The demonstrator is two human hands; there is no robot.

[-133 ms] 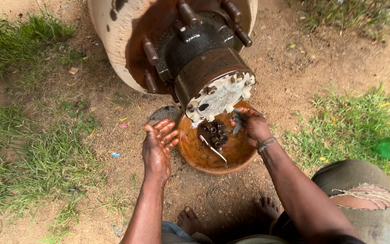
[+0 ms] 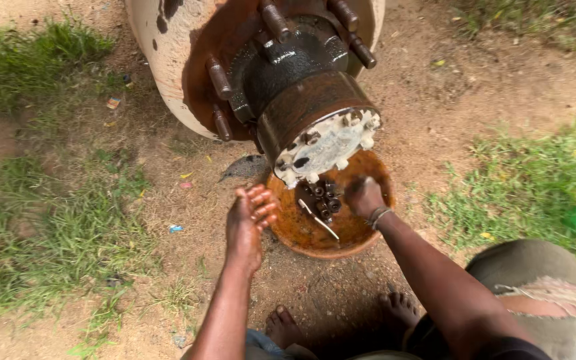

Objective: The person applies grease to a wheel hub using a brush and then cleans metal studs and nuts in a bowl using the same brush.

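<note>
Right hand curled, dipped in the rusty pan; what it pinches I cannot tell.
Left hand spread, empty, at the pan's 9 o'clock rim. Loose bolts and a thin rod already lie inside. Wheel hub at 12 o'clock, end cover on, studs bare. Small litter scraps at 10 o'clock; green object at 3.

Ground: bare brown dirt, scattered with small litter scraps.
Grass: green patches left and right.
Light: bright daylight, soft shadows.
</note>
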